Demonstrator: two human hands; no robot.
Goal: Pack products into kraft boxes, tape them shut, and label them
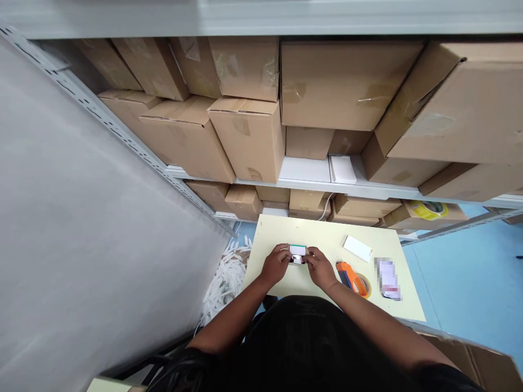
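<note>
Left hand: the left hand [275, 265] is closed at the fingers, gripping the left end of the small white item.
Right hand: the right hand [321, 268] grips the right end of the same item, its fingers bent toward the left hand.
Small white item: the small white item [297, 251] sits between the two hands, with a teal strip along its far edge; its inner details are too small to tell.
Table: the pale table [281, 228] spreads below and around both hands.
Tape dispenser: the orange tape dispenser [352, 279] lies on the table just beside the right hand, to its right, with a yellow tape roll [369, 285] at its near end.
White box: the flat white box [357, 248] lies to the right of the right hand and farther out, set at a slant.
Blurred object: a pixelated object [388, 279] lies farther right of the right hand, past the dispenser.
White strips: a heap of white strips [224, 280] lies left of the left hand, off the table.
Shelves: beyond the hands, a metal rack [310, 173] bears many brown cartons [249, 136]; a white stack [342, 169] sits among them.
Open carton: a brown open carton [486, 362] stands nearer the body than the right hand, far to its right.
</note>
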